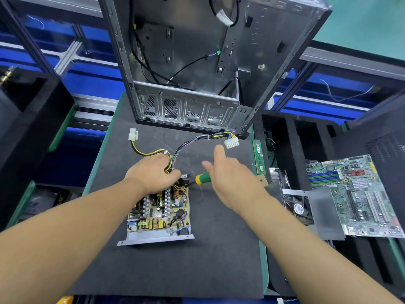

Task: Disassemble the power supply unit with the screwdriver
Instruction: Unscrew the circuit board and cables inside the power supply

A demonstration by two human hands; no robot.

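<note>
The power supply unit (160,216) lies opened on the black-matted tabletop (197,260), its circuit board exposed. At its far end the left hand (151,174) grips the cable bundle (153,153). Just right of that end lies the green-and-yellow screwdriver (202,178); the right hand (232,178) hovers over its handle, fingers spread, gripping nothing. Beyond the unit stands an empty computer case (197,62).

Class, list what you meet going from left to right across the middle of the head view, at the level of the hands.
Left hand gripping the power supply wires → screwdriver → green memory stick → motherboard.
</note>
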